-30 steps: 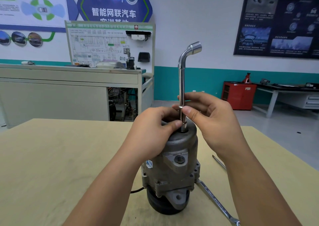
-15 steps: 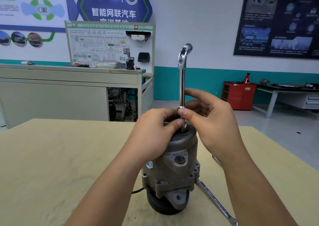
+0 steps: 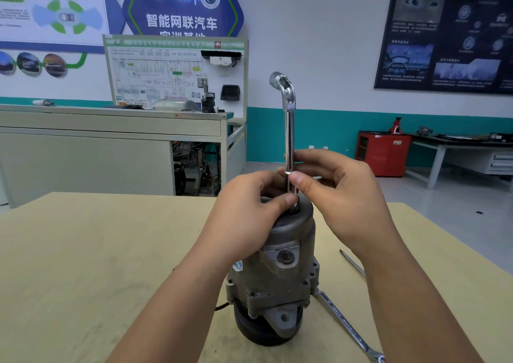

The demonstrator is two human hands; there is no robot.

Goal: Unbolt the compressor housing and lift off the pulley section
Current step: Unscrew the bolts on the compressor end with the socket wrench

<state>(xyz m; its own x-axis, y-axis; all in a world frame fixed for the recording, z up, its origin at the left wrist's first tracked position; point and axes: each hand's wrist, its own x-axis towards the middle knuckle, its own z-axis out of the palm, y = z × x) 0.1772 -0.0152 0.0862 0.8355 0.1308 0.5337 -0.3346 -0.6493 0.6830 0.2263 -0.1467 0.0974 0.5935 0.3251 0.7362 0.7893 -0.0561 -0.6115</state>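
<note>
Room: workshop, posters on the wall beyond my tan bench.
Left hand: I see fingers curled over the top of the compressor, gripping it.
Compressor: upright mid-bench, black pulley underneath.
L-wrench: vertical, foot at the compressor's top.
Right hand: pinches the L-wrench shaft.
Spanner: flat, just right of the compressor.

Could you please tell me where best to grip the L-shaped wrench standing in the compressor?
Grip the wrench by its bare shaft just above the right hand, pinching across it from the right. It stands vertical in the compressor, and the left hand crowds its foot from the left. Its bent head, pointing left, would likely serve as a lever for more torque.
</note>
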